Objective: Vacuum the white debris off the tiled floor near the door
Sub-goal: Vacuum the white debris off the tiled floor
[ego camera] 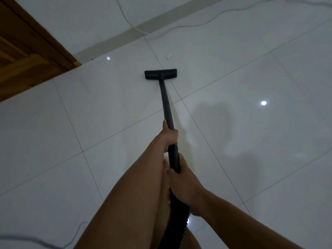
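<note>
A black vacuum wand [167,103] runs from my hands down to a flat black floor head [160,74] resting on the white tiled floor [233,123]. A small piece of white debris [168,56] lies on the tile just beyond the head, slightly to its right and apart from it. My left hand [169,136] grips the wand higher along the tube. My right hand [181,178] grips it lower, where the ribbed black hose [177,227] starts.
A brown wooden door [27,54] stands at the upper left, its corner meeting the floor. A thin white cord [197,24] trails across the far tiles by the grey skirting strip. Another cable [36,244] lies at the bottom left. My bare leg shows between my arms.
</note>
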A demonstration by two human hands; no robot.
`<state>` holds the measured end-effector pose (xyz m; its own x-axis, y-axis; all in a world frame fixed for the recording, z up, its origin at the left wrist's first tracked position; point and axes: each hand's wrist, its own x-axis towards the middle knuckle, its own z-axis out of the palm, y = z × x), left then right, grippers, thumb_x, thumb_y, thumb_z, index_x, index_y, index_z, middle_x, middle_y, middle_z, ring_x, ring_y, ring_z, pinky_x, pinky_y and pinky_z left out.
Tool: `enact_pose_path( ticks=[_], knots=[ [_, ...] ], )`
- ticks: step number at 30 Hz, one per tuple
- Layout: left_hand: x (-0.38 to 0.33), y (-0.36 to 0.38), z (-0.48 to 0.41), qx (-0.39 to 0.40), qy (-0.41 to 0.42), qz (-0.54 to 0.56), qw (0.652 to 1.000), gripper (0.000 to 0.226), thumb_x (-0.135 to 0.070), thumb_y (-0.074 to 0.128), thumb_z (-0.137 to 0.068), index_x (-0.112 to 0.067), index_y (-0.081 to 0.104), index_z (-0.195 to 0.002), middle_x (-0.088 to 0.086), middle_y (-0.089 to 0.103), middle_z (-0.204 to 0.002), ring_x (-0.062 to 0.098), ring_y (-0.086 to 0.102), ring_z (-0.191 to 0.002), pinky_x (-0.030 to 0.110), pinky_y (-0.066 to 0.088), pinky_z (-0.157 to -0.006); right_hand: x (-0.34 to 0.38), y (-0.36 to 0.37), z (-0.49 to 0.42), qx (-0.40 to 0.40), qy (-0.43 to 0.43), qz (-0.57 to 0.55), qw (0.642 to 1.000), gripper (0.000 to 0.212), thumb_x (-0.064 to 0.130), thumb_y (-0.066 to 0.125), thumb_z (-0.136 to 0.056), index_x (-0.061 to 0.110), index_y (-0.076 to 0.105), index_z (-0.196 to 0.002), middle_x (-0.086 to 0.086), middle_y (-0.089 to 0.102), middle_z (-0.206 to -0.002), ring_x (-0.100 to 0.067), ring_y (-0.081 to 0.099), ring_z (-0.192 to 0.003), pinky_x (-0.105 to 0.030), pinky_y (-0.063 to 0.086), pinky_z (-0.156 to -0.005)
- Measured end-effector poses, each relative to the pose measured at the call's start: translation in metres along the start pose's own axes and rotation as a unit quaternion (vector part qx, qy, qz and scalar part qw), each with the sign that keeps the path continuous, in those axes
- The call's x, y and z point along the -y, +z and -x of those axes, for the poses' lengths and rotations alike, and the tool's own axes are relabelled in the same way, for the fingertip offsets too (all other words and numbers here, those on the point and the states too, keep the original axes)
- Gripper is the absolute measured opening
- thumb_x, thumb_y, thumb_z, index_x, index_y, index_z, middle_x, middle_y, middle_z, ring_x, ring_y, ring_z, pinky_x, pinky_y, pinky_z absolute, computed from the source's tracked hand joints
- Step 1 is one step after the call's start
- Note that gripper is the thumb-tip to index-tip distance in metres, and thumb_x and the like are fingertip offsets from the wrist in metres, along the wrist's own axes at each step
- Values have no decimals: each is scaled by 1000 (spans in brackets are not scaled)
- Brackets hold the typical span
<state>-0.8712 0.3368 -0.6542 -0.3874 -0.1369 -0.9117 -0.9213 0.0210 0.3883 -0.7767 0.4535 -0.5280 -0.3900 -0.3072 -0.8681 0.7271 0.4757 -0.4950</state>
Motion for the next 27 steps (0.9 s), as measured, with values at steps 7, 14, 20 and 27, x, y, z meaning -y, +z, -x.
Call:
enact_pose_path(
  ticks=[7, 14, 20, 27],
  knots=[
    [-43, -30, -38, -4, -2, -21, 1000, 80, -24, 41, -103, -51, -13, -155, 23, 53, -142, 42, 60, -121, 54, 57, -94, 47, 6, -42, -32, 4, 4, 999, 64, 22, 43, -108, 45, 14, -160, -1, 64, -108, -20, 63, -68, -18, 52, -48],
    [-93, -62, -68, -4, 18, -22, 1000, 79, -20, 40, -103, -48, -12, -157, 20, 53, -142, 23, 56, -79, 51, 58, -92, 107, 3, -69, -50, -4, 2, 999, 64, 21, 43, -109, 38, 12, -163, -2, 62, -99, -13, 61, -65, -11, 44, -40],
    [-130, -79, -84, -2, 22, -23, 1000, 81, -20, 41, -103, -48, -13, -157, 22, 50, -145, 29, 61, -96, 52, 57, -95, 149, -3, -87, -52, -13, 15, 998, 65, 19, 44, -109, 35, 12, -163, 2, 58, -96, -9, 57, -65, -6, 38, -36],
    [-166, -96, -102, 1, 21, -21, 1000, 81, -21, 40, -103, -48, -13, -157, 22, 49, -148, 25, 58, -87, 48, 58, -91, 184, -8, -111, -61, -8, 1, 998, 63, 19, 44, -109, 38, 15, -162, -7, 57, -88, -10, 53, -52, -12, 40, -35]
  ],
)
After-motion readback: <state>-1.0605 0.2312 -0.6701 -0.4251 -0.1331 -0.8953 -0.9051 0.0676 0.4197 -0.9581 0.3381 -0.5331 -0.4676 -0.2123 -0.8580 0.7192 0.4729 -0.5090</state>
